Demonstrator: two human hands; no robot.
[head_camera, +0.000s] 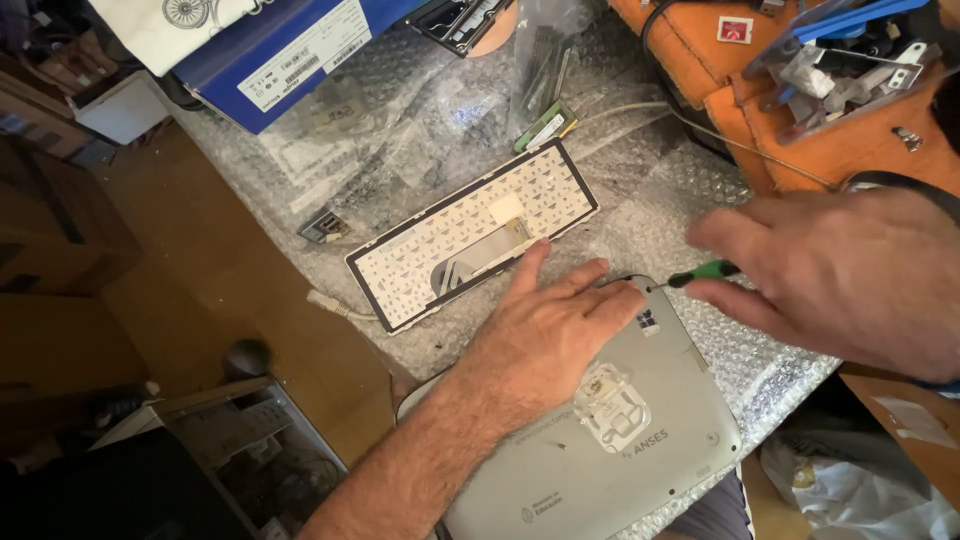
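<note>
Looks like a small electronics repair workshop. Workbench covered in bubble wrap (640, 200), with a detached keyboard (470, 235) lying face down, loose memory sticks (546, 128), a green-handled screwdriver (700, 273) and a grey laptop (600, 440). Orange tray (850, 140) of metal parts at the back, an opened computer case (250, 450) on the floor, boxes piled around.

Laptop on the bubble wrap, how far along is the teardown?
Done: the keyboard is out, lying face down on the bubble wrap. In hand: the left hand presses on the closed laptop while the right hand works a green screwdriver at its edge. Left: the laptop's shell looks unopened.
</note>
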